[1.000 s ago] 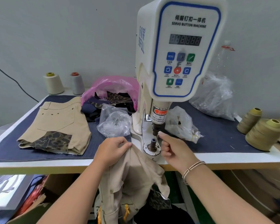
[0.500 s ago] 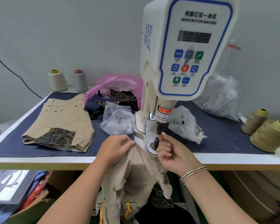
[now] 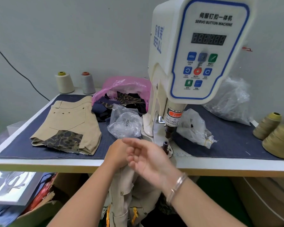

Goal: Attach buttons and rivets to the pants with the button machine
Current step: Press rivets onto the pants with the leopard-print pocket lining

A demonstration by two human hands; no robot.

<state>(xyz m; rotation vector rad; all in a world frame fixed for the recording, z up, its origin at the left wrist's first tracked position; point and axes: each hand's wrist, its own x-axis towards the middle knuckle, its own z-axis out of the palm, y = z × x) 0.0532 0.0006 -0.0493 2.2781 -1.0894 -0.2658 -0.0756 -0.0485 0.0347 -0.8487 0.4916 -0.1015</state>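
Right hand: the right hand is held palm-up over the table edge, fingers loosely spread and blurred, nothing gripped, crossing in front of the left hand.
Left hand: its fingers are hidden; whether the cloth is clamped cannot be told.
Pants: the beige cotton pants hang off the table edge at 6 o'clock of the white servo button machine.
Change: half a second ago the right fingertips were at the small metal lower die; now they are drawn toward 9 o'clock.
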